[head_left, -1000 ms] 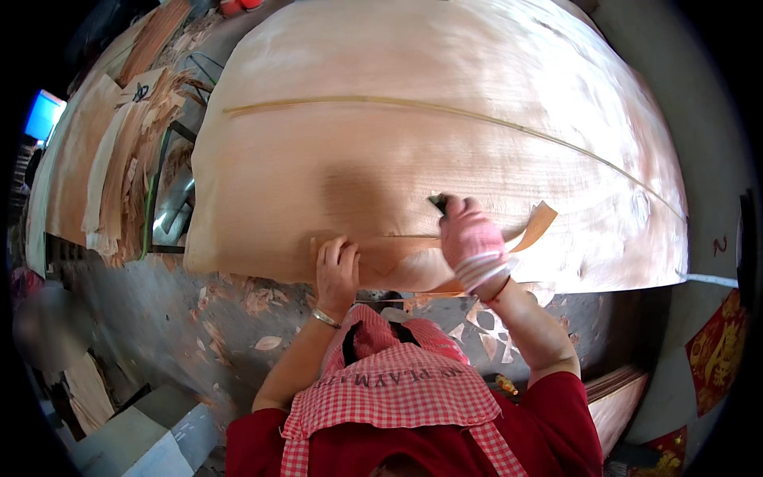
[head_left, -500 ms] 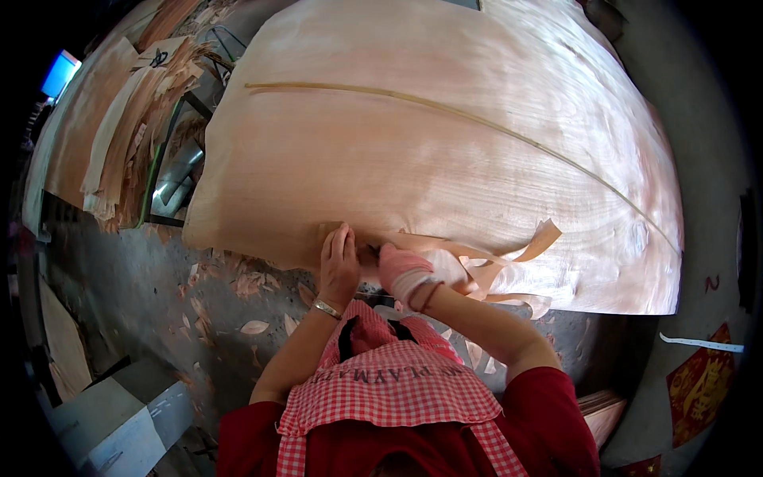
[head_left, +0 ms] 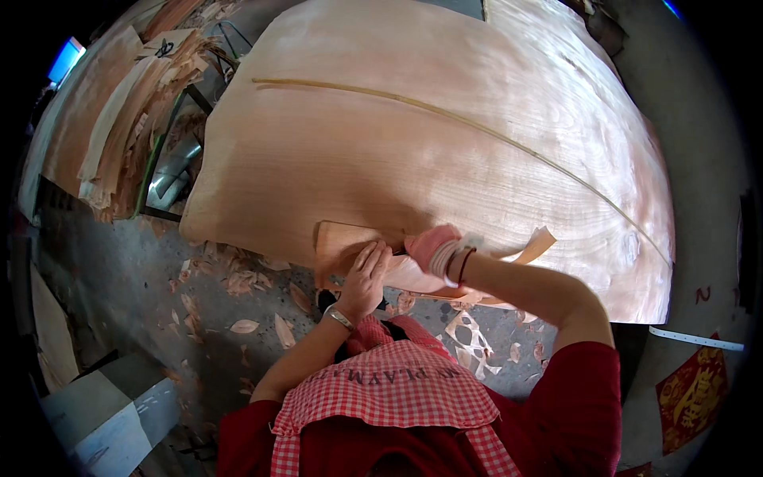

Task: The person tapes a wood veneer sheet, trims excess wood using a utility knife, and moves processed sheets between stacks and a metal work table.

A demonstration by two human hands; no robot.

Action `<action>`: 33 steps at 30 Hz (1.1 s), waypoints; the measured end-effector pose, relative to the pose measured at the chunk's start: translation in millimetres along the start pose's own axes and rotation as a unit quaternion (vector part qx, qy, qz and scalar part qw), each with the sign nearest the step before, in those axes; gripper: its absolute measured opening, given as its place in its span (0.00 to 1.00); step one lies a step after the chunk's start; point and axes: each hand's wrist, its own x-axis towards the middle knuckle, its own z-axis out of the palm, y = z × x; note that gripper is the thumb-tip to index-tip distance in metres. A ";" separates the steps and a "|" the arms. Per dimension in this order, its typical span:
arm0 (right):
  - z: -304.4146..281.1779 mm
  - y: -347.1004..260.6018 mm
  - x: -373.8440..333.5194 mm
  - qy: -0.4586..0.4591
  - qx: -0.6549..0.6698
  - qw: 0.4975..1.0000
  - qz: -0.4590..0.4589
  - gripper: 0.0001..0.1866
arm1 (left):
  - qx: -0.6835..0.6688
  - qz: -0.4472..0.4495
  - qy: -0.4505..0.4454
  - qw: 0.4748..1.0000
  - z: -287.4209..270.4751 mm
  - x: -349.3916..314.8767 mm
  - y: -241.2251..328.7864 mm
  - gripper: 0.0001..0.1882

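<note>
L hand [head_left: 366,278]: fingers straight, together, laid flat on veneer piece [head_left: 337,242] at sheet's near edge | R hand [head_left: 433,248]: gloved, fingers look curled, grip hidden, cannot tell | curled strip [head_left: 540,246] right of R hand | sheet [head_left: 342,159]: thin stick [head_left: 477,127] across | floor [head_left: 266,350]: scattered scraps [head_left: 244,326] | far left: wood stack [head_left: 119,127]

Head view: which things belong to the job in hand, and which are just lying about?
Job in hand, it seems:
left hand, on the veneer piece
gloved right hand beside it
large wood sheet beneath

Apparently just lying about:
leaf-shaped floor scraps
stacked veneer strips
thin stick, untouched
</note>
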 end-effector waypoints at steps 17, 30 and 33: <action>-69.2 -12.8 39.9 -0.046 -0.044 0.991 -0.116 0.14 | 0.091 0.025 -0.030 0.995 6.0 -0.5 5.1 0.23; -10.0 -8.0 -57.7 0.162 0.280 0.934 0.151 0.17 | 0.102 0.005 -0.055 0.993 -7.1 1.5 7.9 0.23; 2.5 1.9 -47.4 0.155 0.234 0.939 0.197 0.16 | 0.103 0.001 -0.059 0.993 -11.1 7.5 12.4 0.22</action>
